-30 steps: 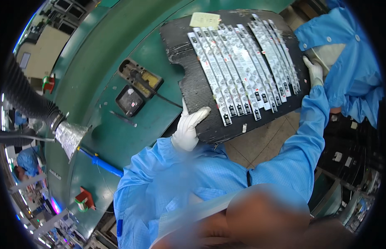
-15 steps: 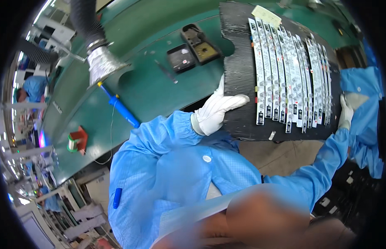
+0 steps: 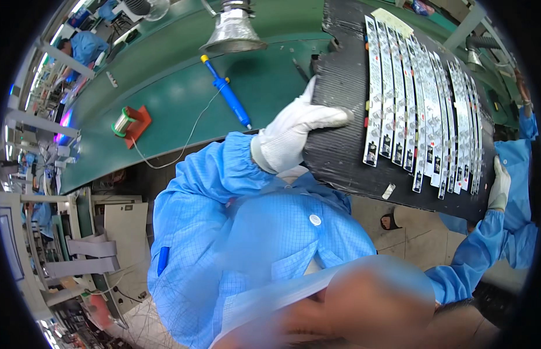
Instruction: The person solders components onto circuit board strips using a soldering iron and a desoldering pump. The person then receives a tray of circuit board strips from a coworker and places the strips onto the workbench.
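Out over the floor at the edge of the green workbench [image 3: 160, 90], and the black corrugated board [image 3: 340, 87] has swung around to the right! Half a second ago the soldering-iron holder and the small black tray showed beside it; now they're out of sight, and the blue desoldering pump [image 3: 229, 96] lies in full view. The left hand [image 3: 302, 131], white-gloved, is clamped on the near-left edge, thumb pressed on the upper face, its fingers hidden underneath. The right hand [image 3: 499, 185] grips the far right edge, close to a co-worker's blue sleeve [image 3: 517, 192]. And the load? White circuit-board strips [image 3: 421, 104] lie side by side on the board, a pale-yellow paper slip [image 3: 393, 22] at their upper ends. They look to have kept their row through the turn, so the two-handed carry seems steady, though that right edge now appears tipped lower.
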Motion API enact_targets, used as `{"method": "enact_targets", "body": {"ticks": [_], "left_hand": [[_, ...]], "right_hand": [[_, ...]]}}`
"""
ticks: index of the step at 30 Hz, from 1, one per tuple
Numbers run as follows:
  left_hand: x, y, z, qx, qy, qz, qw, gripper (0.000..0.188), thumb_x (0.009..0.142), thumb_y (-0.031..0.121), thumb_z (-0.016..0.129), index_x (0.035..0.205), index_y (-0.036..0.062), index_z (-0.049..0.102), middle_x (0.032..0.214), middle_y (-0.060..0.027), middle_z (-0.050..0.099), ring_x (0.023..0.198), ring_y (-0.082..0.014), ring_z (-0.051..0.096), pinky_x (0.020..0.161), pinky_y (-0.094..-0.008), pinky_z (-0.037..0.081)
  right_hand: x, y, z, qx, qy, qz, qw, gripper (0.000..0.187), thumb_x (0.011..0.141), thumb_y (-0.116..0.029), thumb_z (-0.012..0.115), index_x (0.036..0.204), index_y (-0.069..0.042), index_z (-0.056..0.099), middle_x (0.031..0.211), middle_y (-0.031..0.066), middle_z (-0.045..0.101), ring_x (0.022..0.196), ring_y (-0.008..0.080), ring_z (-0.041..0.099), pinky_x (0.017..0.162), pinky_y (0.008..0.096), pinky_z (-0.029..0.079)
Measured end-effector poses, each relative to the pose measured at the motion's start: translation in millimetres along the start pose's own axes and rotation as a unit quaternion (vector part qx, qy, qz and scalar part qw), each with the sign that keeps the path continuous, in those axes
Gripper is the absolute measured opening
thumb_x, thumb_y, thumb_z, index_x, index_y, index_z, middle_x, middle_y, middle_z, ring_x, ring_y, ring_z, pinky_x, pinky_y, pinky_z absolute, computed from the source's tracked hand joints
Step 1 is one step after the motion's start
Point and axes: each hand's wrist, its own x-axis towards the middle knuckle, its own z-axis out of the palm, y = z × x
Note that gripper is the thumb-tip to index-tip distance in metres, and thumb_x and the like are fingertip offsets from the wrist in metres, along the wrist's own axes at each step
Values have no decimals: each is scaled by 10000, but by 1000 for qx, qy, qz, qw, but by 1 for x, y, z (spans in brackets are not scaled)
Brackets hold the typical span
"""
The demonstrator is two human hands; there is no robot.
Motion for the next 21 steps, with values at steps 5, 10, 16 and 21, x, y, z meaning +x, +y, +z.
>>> {"method": "enact_targets", "body": {"ticks": [5,10,16,21], "left_hand": [[-17,36,14,-165,113,-262,944,446,787,13,792,1218,64,691,1185,-147,713,1269,-325,565,1146,-448,393],[-29,74,36,46,111,-127,985,476,752,20,822,1209,51,693,1208,-156,711,1277,-339,578,1139,-483,402],[-70,111,41,207,123,-38,970,503,745,-4,818,1228,37,685,1243,-139,700,1231,-291,619,1103,-392,460],[-137,178,39,124,230,-113,959,353,914,35,670,1262,-24,641,1327,-187,635,1203,-262,630,1056,-376,512]], "right_hand": [[24,-11,14,114,-18,-1,993,537,1034,-398,545,1149,111,671,1084,149,710,900,185,607,860,327,475],[63,-17,29,116,-58,-87,988,340,1046,-179,498,1275,26,645,1142,161,695,963,191,629,860,308,494],[95,-56,74,392,-115,-40,912,384,1030,-298,568,1282,-22,660,1099,15,692,846,74,617,630,228,454],[68,-93,72,360,-220,-111,900,327,1039,-173,533,1307,-22,644,1234,43,638,1010,80,617,685,213,492]]}}
